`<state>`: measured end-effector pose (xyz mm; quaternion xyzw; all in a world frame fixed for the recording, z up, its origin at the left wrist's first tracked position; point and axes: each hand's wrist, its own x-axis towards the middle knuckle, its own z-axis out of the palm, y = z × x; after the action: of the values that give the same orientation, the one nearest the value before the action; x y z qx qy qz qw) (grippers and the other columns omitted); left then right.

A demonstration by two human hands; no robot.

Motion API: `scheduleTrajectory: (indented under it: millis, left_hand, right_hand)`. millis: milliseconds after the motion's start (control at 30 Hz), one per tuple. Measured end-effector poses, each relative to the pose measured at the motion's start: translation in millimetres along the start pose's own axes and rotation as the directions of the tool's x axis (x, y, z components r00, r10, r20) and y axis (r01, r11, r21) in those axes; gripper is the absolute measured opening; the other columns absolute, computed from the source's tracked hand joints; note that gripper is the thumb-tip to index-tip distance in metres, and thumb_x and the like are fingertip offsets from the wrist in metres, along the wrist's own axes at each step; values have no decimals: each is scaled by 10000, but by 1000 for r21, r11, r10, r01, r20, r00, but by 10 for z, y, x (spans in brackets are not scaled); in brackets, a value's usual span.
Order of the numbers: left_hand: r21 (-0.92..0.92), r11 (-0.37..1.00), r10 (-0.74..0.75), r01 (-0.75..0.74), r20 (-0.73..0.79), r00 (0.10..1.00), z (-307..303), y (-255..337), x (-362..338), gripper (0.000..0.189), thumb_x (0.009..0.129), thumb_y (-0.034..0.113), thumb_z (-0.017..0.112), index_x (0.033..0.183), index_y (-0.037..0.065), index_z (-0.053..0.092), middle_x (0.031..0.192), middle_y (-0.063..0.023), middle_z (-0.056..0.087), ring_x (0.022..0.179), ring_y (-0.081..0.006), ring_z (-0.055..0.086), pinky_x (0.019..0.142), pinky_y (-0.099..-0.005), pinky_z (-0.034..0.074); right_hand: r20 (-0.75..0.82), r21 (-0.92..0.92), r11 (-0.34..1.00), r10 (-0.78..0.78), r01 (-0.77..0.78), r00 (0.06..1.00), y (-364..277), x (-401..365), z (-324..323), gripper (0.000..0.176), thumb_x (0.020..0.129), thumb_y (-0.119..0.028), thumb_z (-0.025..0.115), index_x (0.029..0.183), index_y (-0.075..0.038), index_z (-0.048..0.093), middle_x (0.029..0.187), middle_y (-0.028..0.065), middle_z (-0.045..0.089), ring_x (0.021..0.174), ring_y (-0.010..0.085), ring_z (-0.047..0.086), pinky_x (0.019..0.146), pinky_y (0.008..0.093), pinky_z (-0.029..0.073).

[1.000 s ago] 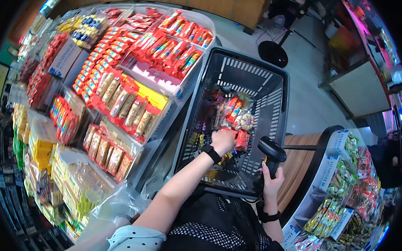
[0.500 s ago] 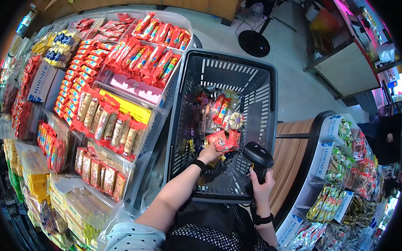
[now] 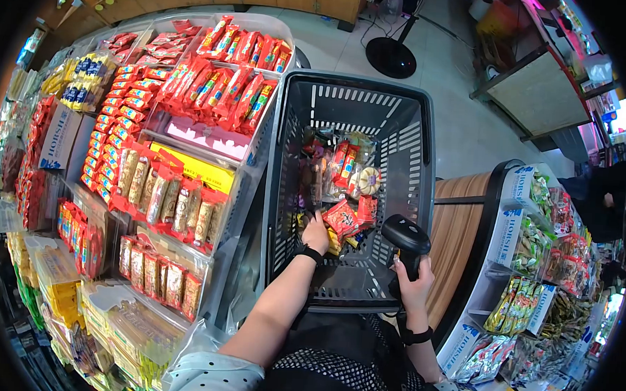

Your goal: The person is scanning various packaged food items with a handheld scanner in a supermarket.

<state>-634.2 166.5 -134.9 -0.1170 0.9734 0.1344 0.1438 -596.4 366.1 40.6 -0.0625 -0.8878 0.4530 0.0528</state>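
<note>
A dark shopping basket is in front of me with several wrapped snacks in it. My left hand is inside, fingers stretched forward and no item visible in them. Just right of its fingertips lies a red snack packet, with a smaller red packet beside it. Yellow wrapping shows below them. Farther up are red-wrapped bars and a round pale snack. At the basket's right side, my right hand grips a black handheld barcode scanner by its handle.
Left of the basket, a tiered display holds red-wrapped snack bars. On the right, a wood-panelled stand carries bagged snacks. A round black base stands on the tiled floor. A person in dark clothing is at far right.
My left hand has come off the red packet and moved a little left and toward me. The packet now lies among the other snacks. The scanner stays in my right hand.
</note>
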Motion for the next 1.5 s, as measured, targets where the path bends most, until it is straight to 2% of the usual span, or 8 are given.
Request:
scheduleTrajectory:
  millis: [100,167,767,967,1100,1233,1367,1500]
  left_hand:
    - [-512,832,-48,214,318,947,-191,-90,45,725,758,47,590,1348,27,169,1064,-197,566,874,-319,605,777,-373,475]
    - [-664,737,42,126,231,972,456,-352,179,712,773,44,576,1350,21,159,1036,-217,581,899,-325,597,767,-383,470]
    - [13,998,45,-61,521,852,-548,1,265,645,736,561,582,1048,-1,538,986,-161,625,921,-312,601,776,-404,478]
    - [-28,995,95,-92,417,904,-848,32,332,537,783,526,539,1025,48,574,928,-164,634,879,-305,613,737,-404,477]
    - [-566,821,-66,75,36,997,-1444,20,403,343,806,323,609,964,18,591,786,-140,636,721,-228,629,645,-319,484]
    - [-402,850,107,-342,-504,857,-1290,314,453,214,767,166,625,925,25,595,769,-118,606,698,-254,601,632,-348,483]
    - [-139,868,437,-477,-245,866,-959,697,466,493,739,241,619,1134,1,446,1060,-137,504,975,-288,513,762,-382,477]
    - [8,988,150,-151,-159,976,-281,858,1040,533,790,242,558,1198,-50,377,1090,-173,482,1001,-316,515,666,-361,532]
  right_hand:
    - [-1,-49,997,-62,62,998,-65,2,-24,308,699,-93,712,932,6,536,804,130,518,718,271,539,647,327,432]
    - [14,-33,999,-40,40,999,-24,3,-23,313,698,-96,716,930,7,533,807,131,516,720,273,538,647,330,432]
    - [83,-19,983,-178,180,981,-72,-2,-55,404,705,-119,707,1051,-5,533,835,114,615,796,286,520,698,372,429]
    - [108,-28,982,-181,185,978,-76,56,-93,413,716,-130,698,1073,-5,532,828,106,618,753,290,509,691,364,417]
    - [99,-30,981,-190,193,977,-104,65,-97,402,714,-129,697,1058,5,536,825,109,617,755,288,512,682,365,415]
    - [101,-81,958,-267,276,958,-37,126,-103,401,709,-134,698,1042,18,534,822,122,608,762,289,517,689,367,423]
    - [80,-47,986,-158,162,984,-40,211,-113,383,692,-123,718,1001,13,537,845,150,528,763,294,528,663,364,434]
    - [48,-60,980,-188,190,981,-52,254,-109,369,686,-115,720,976,18,534,849,156,526,748,300,530,658,362,433]
